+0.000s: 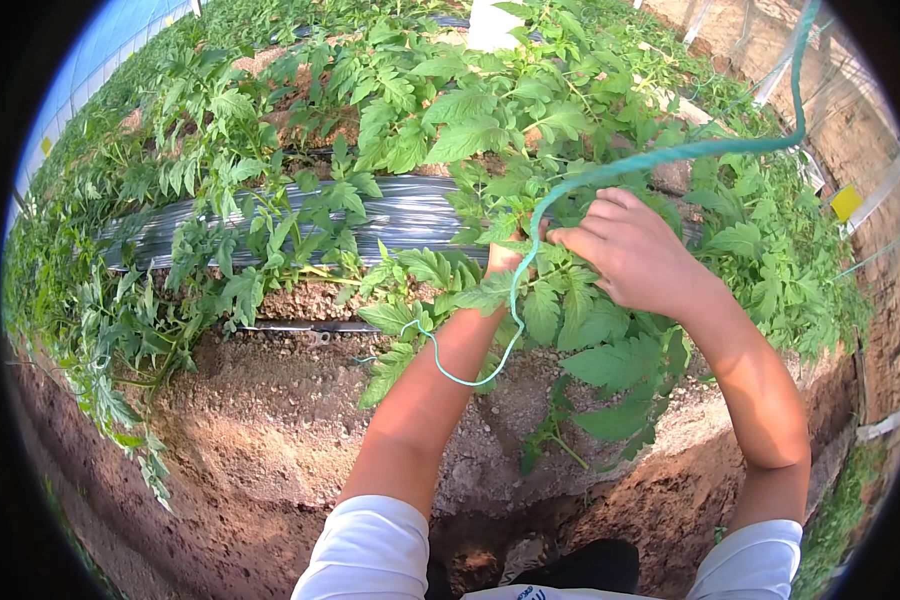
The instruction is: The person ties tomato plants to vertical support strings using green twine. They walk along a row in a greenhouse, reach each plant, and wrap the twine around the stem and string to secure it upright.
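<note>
My left hand (504,253) reaches in among the leaves of a tomato plant (544,289), which hide most of its fingers. Beside it my right hand (634,251) is curled, its thumb and forefinger tips close to the upper stem; what lies between them is hidden. A green twine (649,159) comes down from the upper right and passes in front of both hands. Its thin lower end loops across my left forearm (442,375) and curls up by a leaf.
Silvery plastic mulch film (412,210) covers part of the raised bed (285,405). A dark drip line (307,326) runs along its soil. More tomato plants (232,202) crowd the left and back. A yellow card (846,202) stands at the right.
</note>
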A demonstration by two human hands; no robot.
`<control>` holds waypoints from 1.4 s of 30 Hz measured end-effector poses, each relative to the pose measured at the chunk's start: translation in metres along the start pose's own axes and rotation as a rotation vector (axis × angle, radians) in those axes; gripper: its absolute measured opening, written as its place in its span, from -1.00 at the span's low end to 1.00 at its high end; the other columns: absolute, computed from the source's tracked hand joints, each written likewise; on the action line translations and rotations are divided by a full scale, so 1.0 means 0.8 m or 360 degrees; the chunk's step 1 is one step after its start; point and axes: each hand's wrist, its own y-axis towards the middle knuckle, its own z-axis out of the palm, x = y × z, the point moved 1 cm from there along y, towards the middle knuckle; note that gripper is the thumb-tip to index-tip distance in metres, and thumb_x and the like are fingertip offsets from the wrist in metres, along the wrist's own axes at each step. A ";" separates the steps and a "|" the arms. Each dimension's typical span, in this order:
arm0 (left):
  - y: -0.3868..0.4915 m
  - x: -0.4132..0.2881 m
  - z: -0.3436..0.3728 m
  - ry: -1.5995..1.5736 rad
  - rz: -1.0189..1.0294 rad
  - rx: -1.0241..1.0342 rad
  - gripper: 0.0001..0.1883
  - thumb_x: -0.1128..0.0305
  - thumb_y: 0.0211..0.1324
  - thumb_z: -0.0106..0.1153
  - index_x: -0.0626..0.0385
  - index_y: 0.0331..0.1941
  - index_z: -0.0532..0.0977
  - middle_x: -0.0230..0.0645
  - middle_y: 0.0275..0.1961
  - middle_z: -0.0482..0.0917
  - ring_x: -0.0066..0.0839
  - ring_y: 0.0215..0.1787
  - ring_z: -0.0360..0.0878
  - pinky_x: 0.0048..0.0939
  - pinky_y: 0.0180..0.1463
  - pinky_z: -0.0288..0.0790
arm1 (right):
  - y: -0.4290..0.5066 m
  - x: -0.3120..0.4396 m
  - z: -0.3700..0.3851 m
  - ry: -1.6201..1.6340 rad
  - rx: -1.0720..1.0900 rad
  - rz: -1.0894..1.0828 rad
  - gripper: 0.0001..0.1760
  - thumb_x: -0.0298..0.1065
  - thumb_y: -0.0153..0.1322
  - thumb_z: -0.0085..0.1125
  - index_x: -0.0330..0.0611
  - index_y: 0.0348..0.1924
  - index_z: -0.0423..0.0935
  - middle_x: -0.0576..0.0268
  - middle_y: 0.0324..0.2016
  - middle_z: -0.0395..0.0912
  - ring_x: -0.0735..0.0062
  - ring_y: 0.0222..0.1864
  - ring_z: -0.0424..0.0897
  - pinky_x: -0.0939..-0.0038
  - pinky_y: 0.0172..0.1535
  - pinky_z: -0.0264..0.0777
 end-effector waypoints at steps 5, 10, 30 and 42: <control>0.007 -0.018 0.017 0.0845 -0.0147 -0.0260 -0.83 0.31 0.29 0.06 0.17 -0.20 0.49 -0.35 -0.18 0.56 -0.58 -0.20 0.45 -0.42 -0.02 0.37 | -0.074 -0.040 0.041 0.1001 -0.0952 0.0806 -0.74 -0.43 0.24 0.30 -0.23 -0.21 0.57 0.22 -0.34 0.62 0.35 -0.28 0.58 0.31 -0.15 0.47; 0.001 -0.051 0.043 0.1506 -0.0267 -0.0292 -0.73 0.18 0.29 0.02 0.10 -0.14 0.56 -0.30 -0.25 0.62 -0.47 -0.18 0.53 -0.43 0.00 0.37 | -0.098 -0.101 0.066 0.2502 -0.1216 0.1898 -0.69 -0.26 0.38 0.23 -0.29 -0.12 0.54 0.14 -0.35 0.63 0.43 -0.28 0.61 0.44 -0.22 0.53; 0.017 -0.048 0.076 0.1184 -0.0009 -0.0461 -0.59 0.34 -0.08 0.40 0.22 -0.12 0.52 -0.18 -0.18 0.65 -0.37 -0.17 0.60 -0.30 -0.07 0.50 | 0.037 -0.038 0.002 0.1003 -0.0777 0.1439 -0.69 -0.22 0.37 0.07 -0.30 -0.21 0.57 -0.03 -0.45 0.63 0.07 -0.37 0.62 0.24 -0.21 0.47; 0.019 -0.071 0.041 0.1959 -0.0299 -0.0857 -0.43 0.06 -0.10 0.37 0.31 -0.13 0.53 -0.01 -0.16 0.67 -0.22 -0.12 0.66 -0.35 0.00 0.48 | -0.026 -0.015 0.082 0.1879 -0.1333 0.1712 -0.73 -0.26 0.49 0.04 -0.30 -0.27 0.59 0.26 -0.60 0.59 0.58 -0.58 0.54 0.49 -0.46 0.35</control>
